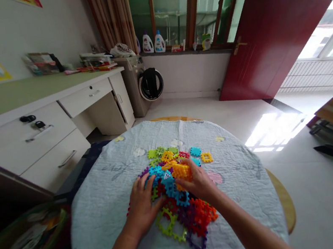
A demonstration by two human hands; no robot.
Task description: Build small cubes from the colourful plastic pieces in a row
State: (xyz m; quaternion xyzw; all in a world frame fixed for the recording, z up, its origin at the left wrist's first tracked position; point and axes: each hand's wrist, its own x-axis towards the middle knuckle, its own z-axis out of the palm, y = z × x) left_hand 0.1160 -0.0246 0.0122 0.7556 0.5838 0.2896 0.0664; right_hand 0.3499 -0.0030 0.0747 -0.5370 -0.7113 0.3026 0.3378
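A heap of toothed plastic interlocking squares lies mid-table. My right hand (pixel 198 181) is closed on yellow interlocking squares (pixel 181 172), fingers over the top and thumb below. To its left, my left hand (pixel 143 203) reaches over the heap's edge, fingers and thumb apart, by the blue interlocking squares (pixel 171 186); its fingertips seem to touch some of them. Nearer me lie red squares (pixel 205 214), green squares (pixel 167 224) and a purple square (pixel 197 241). Beyond the hands are light green squares (pixel 158 152) and a loose yellow square (pixel 206 157). Hands hide part of the heap.
A pale blue patterned cloth (pixel 109 203) covers the round table. Wooden stools (pixel 285 202) show past its edge. To the left stand a white desk (pixel 50 140) and a basket (pixel 29 243). Behind are a washing machine (pixel 137 86) and a dark red door (pixel 253 32).
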